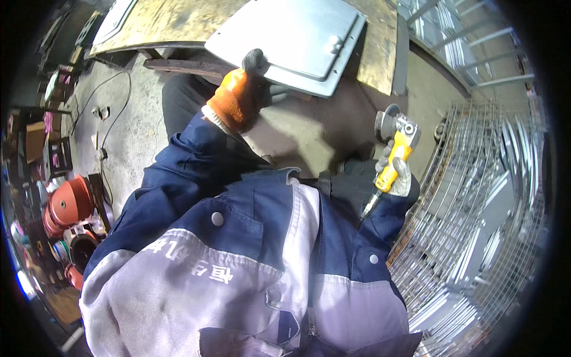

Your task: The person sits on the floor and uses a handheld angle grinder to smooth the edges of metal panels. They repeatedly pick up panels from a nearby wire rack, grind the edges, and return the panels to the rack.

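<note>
A pale grey metal panel with a raised, round-cornered face and small holes along its rim lies tilted at the front edge of a wooden bench. My left hand, in an orange glove with dark fingers, grips the panel's near left edge, thumb on top and fingers underneath. Off to the right and lower, my right hand in a pale grey glove is closed around the yellow body of an angle grinder. The grinder's disc points away from me, apart from the panel.
To my right stands a wire mesh cage with many shiny metal strips. A metal rack rises at the far right. Orange-red tubs and dark shelving line the left. A black cable trails over the concrete floor.
</note>
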Motion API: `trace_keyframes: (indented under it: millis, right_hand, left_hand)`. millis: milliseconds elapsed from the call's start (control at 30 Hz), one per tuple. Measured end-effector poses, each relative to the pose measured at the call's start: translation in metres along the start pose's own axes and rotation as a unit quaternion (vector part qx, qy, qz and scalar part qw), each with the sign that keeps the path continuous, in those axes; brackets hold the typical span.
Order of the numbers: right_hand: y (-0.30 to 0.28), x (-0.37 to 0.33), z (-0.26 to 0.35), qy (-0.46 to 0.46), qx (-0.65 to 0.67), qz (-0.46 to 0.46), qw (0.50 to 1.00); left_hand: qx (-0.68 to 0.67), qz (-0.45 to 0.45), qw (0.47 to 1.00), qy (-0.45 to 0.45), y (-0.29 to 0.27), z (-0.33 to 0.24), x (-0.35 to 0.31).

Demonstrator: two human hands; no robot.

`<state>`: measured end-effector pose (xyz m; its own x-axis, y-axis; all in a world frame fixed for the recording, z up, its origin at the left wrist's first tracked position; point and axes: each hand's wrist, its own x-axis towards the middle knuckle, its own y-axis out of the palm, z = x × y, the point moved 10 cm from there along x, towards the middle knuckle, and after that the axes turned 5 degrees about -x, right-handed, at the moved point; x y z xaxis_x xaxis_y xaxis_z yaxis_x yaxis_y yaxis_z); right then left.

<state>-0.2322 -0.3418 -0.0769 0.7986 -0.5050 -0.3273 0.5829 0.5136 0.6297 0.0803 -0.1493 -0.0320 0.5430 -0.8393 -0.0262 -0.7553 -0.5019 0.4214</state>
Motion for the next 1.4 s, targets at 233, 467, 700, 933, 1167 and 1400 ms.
trace_keyframes:
  millis: [233, 467, 700, 933, 1167, 1400]
  right_hand:
    - [0.019, -0.016, -0.002, -0.019, -0.002, 0.016, 1.000]
    - [0.026, -0.034, -0.017, 0.001, -0.018, 0.025, 1.000]
    - [0.048, -0.034, -0.032, 0.049, -0.049, 0.028, 0.997]
    - [0.090, -0.036, -0.045, 0.114, -0.025, 0.062, 0.991]
    - [0.117, -0.012, -0.064, 0.146, -0.106, 0.052, 0.982]
    - [0.145, 0.010, -0.068, 0.167, -0.221, 0.070, 0.958]
  left_hand:
    - [0.041, -0.081, 0.994, -0.063, -0.009, -0.044, 0.022]
    - [-0.157, -0.274, 0.944, -0.095, -0.118, -0.051, 0.011]
    - [-0.018, -0.482, 0.863, -0.151, -0.197, 0.054, -0.019]
    - [-0.140, -0.238, 0.961, -0.015, -0.207, 0.031, 0.039]
    - [0.114, -0.322, 0.928, -0.147, -0.194, 0.016, 0.055]
    - [-0.271, -0.285, 0.919, 0.003, -0.145, 0.022, 0.019]
